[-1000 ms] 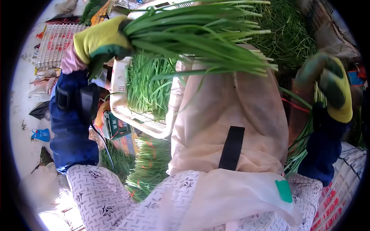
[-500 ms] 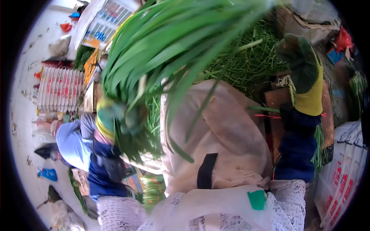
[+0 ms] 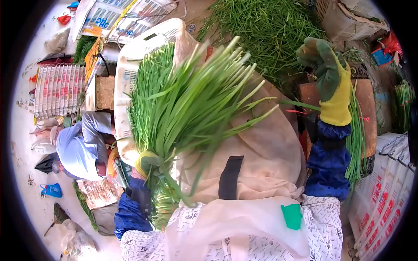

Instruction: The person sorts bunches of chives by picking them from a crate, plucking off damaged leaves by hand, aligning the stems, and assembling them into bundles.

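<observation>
My left hand (image 3: 150, 164), in a green and yellow glove, is closed around the leafy end of a bunch of garlic chives (image 3: 196, 104). The pale stem ends fan out up and to the right, over a white plastic basket (image 3: 123, 82) and my beige apron (image 3: 261, 152). More chives (image 3: 152, 87) lie inside that basket. On the other side, my right hand (image 3: 322, 71) is raised in a matching glove, its fingers partly bent and apart, with nothing visible in it. Below it is a brown board (image 3: 368, 117) with long chives (image 3: 356, 143) along it.
A large heap of loose greens (image 3: 261, 32) spreads across the floor ahead. A worn crate (image 3: 344, 21) stands at upper right, and white printed bags (image 3: 379, 191) at lower right. Another person (image 3: 82, 148) in a light blue top is bent over at left.
My left hand has come down toward me with the chives, bringing the bunch lower and uncovering the basket and the heap. My right hand has shifted slightly left.
</observation>
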The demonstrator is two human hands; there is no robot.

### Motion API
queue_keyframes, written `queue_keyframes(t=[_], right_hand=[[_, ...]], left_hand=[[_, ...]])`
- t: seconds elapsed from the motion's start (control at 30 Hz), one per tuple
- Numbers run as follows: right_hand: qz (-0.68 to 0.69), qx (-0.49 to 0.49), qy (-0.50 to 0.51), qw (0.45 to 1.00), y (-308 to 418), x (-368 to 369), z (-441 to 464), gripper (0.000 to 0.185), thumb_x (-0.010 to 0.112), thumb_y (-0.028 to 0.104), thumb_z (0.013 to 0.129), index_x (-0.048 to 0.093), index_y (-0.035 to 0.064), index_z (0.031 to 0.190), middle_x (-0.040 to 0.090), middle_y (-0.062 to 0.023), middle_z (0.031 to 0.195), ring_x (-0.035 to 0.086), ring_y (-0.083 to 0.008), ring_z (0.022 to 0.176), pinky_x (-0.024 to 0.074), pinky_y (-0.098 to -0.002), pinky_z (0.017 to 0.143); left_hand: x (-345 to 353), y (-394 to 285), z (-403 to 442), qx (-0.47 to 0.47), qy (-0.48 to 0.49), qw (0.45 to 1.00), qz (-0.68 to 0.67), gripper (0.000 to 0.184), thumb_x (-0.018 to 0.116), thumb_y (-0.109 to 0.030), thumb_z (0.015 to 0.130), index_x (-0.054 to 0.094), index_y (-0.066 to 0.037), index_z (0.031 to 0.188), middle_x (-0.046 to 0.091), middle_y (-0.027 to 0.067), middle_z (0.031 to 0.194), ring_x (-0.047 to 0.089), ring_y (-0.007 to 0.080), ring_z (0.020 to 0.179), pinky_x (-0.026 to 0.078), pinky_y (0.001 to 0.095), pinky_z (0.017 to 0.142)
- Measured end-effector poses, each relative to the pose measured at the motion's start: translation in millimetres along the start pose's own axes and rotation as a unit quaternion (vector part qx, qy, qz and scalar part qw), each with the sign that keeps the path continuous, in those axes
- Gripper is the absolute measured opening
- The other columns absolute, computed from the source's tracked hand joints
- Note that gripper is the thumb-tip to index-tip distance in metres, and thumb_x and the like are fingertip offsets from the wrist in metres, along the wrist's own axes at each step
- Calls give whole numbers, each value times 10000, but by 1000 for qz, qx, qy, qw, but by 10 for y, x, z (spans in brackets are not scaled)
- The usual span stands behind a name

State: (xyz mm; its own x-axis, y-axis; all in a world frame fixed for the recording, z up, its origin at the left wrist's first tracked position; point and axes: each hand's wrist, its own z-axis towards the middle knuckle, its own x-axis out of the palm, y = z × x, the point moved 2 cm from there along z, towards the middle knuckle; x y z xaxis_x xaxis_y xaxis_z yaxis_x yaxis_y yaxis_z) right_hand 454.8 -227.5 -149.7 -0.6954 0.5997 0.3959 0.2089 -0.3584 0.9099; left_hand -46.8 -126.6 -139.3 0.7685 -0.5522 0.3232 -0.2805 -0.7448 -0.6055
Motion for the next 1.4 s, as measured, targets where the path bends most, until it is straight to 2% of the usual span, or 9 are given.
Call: queue_keyframes(t=[0.3,0.37,0.4,0.5,0.83,0.97,1.1,1.33,1.4], right_hand=[[-177,315,140,922,-452,344,-327,230,618,156,848,625,14,1029,644,-40,895,590,-123,821,468,-245,708],[-464,-233,305,798,-1069,105,-269,251,637,156,839,618,10,1042,639,-36,890,580,-108,818,465,-238,668],[-518,-284,281,756,-1381,19,-193,249,683,149,805,635,3,1001,634,-34,839,573,-98,759,461,-232,631],[-197,322,137,916,-1016,391,-86,216,594,77,828,618,21,1036,638,-96,912,607,-178,765,493,-256,677],[-260,123,-3,958,-531,104,105,272,640,270,831,666,2,873,633,-46,715,559,-97,603,458,-227,597],[-257,417,75,869,-579,4,-425,348,642,342,828,674,-2,872,659,-106,765,599,-160,576,453,-282,547],[-484,99,255,831,-927,253,-465,328,686,316,766,665,12,885,617,-174,731,591,-297,639,452,-351,631],[-477,156,208,840,-1096,497,-216,275,687,258,741,664,4,844,643,-124,696,584,-237,601,454,-332,595],[-542,93,213,807,-1064,514,-94,264,675,253,748,664,10,852,653,-137,730,601,-268,635,464,-336,621]], left_hand=[[-718,581,53,44,-131,928,345,369,624,-183,778,528,-10,1090,520,75,741,465,173,585,389,290,528],[-763,701,101,50,-139,911,384,374,619,-184,785,523,-11,1103,520,77,777,469,178,620,393,293,554],[-765,749,109,54,-141,905,397,377,617,-185,789,521,-12,1109,521,78,795,471,181,638,395,294,567],[-794,901,123,56,-150,895,415,385,611,-188,799,514,-13,1129,521,81,848,477,188,692,402,298,607],[-778,1281,195,75,-175,874,447,412,589,-196,835,491,-18,1194,524,90,1027,498,214,870,423,312,738],[-788,1386,275,83,-178,870,452,423,581,-199,849,481,-20,1219,525,94,1098,506,224,941,431,318,791],[-812,1421,296,87,-175,861,469,434,572,-202,863,472,-22,1245,526,98,1170,515,234,1012,440,323,843],[-1001,1636,263,81,-153,923,343,425,518,-196,902,452,-11,1278,534,129,1243,531,245,1087,455,324,913],[-874,1601,338,142,-206,895,368,230,586,-129,829,574,-33,1038,602,86,963,582,199,856,478,301,745]])
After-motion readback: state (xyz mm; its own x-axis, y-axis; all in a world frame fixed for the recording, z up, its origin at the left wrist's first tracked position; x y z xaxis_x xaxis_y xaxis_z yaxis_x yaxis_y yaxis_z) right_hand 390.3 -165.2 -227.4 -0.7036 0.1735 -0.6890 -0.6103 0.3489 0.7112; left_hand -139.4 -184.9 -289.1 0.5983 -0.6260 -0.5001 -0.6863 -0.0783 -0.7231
